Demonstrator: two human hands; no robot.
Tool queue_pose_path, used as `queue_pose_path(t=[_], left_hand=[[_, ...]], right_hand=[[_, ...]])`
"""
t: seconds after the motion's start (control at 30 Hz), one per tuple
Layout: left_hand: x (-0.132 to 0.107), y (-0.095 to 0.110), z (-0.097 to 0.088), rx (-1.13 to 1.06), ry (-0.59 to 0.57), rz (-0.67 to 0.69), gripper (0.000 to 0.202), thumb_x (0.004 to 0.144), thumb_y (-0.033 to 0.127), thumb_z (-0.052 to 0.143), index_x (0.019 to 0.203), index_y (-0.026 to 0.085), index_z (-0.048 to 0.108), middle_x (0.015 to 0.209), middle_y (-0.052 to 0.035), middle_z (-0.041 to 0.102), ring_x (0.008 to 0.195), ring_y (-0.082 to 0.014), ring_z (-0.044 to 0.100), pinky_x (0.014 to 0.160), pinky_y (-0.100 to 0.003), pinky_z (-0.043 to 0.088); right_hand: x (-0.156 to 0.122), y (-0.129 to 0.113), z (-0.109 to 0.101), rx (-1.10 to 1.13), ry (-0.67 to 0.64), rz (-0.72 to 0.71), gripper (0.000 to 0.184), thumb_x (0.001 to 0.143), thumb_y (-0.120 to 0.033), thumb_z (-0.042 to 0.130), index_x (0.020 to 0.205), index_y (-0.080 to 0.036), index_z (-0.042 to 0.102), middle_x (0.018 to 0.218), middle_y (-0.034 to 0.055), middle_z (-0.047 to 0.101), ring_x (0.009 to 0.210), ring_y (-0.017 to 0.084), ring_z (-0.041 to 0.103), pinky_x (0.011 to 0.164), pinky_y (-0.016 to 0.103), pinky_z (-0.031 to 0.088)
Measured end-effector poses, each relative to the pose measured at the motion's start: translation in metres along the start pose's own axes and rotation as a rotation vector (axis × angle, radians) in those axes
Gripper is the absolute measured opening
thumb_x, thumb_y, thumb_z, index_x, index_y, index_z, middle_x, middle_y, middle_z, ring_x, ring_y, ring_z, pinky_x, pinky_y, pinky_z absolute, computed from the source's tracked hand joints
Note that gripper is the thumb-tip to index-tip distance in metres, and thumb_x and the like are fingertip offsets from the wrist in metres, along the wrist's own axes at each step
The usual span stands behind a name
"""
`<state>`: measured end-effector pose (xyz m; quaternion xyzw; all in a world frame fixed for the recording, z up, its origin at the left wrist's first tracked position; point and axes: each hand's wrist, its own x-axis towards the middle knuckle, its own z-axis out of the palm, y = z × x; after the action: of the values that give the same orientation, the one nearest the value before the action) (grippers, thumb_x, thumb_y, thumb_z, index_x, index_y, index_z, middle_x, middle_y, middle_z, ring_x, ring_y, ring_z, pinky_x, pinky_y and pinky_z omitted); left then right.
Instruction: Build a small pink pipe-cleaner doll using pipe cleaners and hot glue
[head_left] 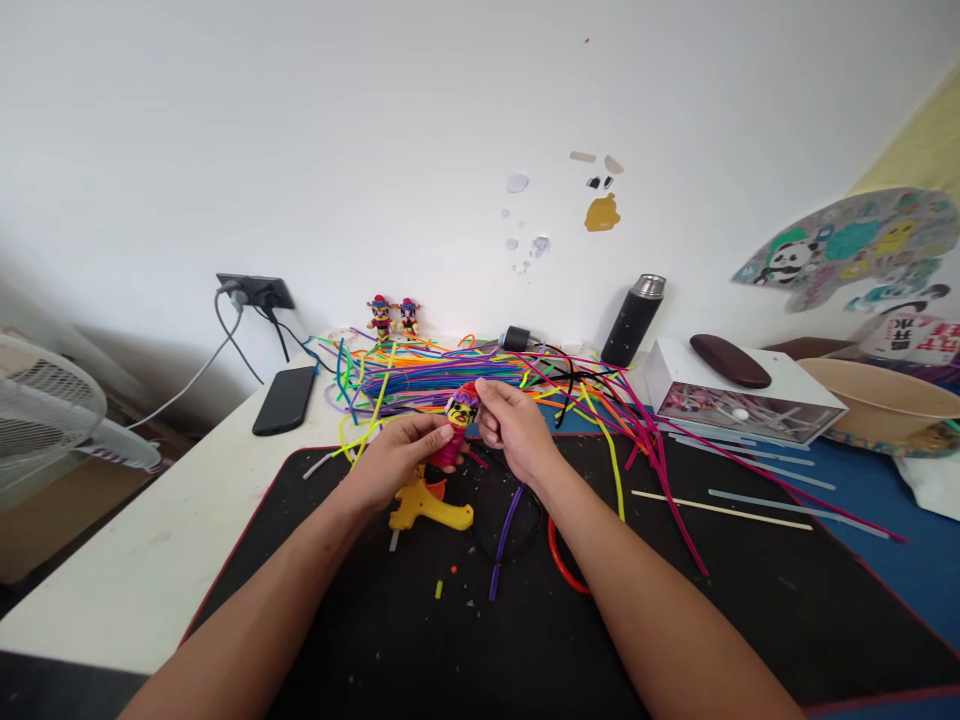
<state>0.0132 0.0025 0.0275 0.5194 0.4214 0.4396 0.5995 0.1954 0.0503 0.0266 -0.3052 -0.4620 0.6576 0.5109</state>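
My left hand (401,455) grips a small pipe-cleaner figure (455,428) by its magenta body; the figure has a yellow face and a red-and-purple top. My right hand (510,420) pinches at the figure's head from the right, fingers closed on it. Both hands hover above a black mat (675,600). A yellow glue gun (427,505) lies on the mat just under my left hand. A big heap of coloured pipe cleaners (450,375) sprawls right behind the hands.
Two finished figures (395,316) stand by the wall. A phone (285,399) lies at the left, a fan (45,410) beyond the table edge. A black flask (634,320), a white box (739,400), clear glue sticks (757,470), purple (506,535) and red (562,560) pieces lie around.
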Motion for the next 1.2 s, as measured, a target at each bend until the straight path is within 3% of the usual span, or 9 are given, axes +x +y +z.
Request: queue_pose_path(t=[0.3,0.6,0.7,0.8,0.9,1.2], left_hand=[[0.001,-0.003,-0.002,0.000,0.029,0.001,0.046,0.070,0.058,0.094,0.085,0.017,0.078,0.078,-0.0046,0.074,0.066,-0.0162,0.066,0.065,-0.028,0.058],[0.003,-0.007,-0.004,0.003,0.042,0.053,0.041,0.078,0.056,0.090,0.086,0.017,0.080,0.080,-0.0061,0.077,0.067,-0.0175,0.069,0.066,-0.029,0.059],[0.008,-0.010,-0.014,-0.090,0.156,0.121,0.042,0.078,0.054,0.090,0.090,0.016,0.081,0.084,-0.0092,0.080,0.071,-0.0194,0.073,0.066,-0.029,0.060],[0.015,-0.007,-0.031,-0.277,0.407,0.270,0.044,0.073,0.052,0.094,0.091,0.014,0.080,0.084,-0.0093,0.080,0.073,-0.0193,0.075,0.064,-0.026,0.061],[0.021,-0.002,-0.049,-0.396,0.583,0.374,0.034,0.079,0.042,0.091,0.089,0.013,0.078,0.085,-0.0085,0.080,0.075,-0.0170,0.075,0.066,-0.023,0.061],[0.025,-0.003,-0.055,-0.440,0.616,0.320,0.027,0.085,0.034,0.086,0.091,0.011,0.075,0.085,-0.0090,0.079,0.076,-0.0160,0.076,0.068,-0.022,0.061]], right_hand=[[0.000,0.000,0.000,0.010,-0.015,0.002,0.051,0.077,-0.064,0.086,0.076,-0.022,0.057,0.051,-0.0111,0.039,0.040,0.006,0.035,0.040,0.021,0.018],[-0.001,-0.001,-0.001,0.000,-0.024,0.000,0.048,0.078,-0.064,0.085,0.080,-0.021,0.063,0.052,-0.0098,0.043,0.040,0.007,0.037,0.039,0.021,0.018],[0.001,-0.009,-0.006,0.004,-0.004,-0.012,0.048,0.079,-0.065,0.083,0.088,-0.020,0.069,0.054,-0.0092,0.045,0.040,0.007,0.038,0.039,0.020,0.018],[0.005,-0.019,-0.015,0.028,0.097,-0.073,0.048,0.078,-0.063,0.085,0.088,-0.018,0.071,0.053,-0.0095,0.043,0.040,0.006,0.037,0.039,0.020,0.020],[0.007,-0.024,-0.020,0.047,0.164,-0.104,0.048,0.075,-0.062,0.087,0.083,-0.018,0.070,0.051,-0.0105,0.040,0.039,0.006,0.035,0.038,0.020,0.021],[0.006,-0.017,-0.013,0.005,0.126,-0.069,0.052,0.075,-0.065,0.086,0.070,-0.020,0.060,0.047,-0.0113,0.035,0.038,0.006,0.034,0.038,0.020,0.020]])
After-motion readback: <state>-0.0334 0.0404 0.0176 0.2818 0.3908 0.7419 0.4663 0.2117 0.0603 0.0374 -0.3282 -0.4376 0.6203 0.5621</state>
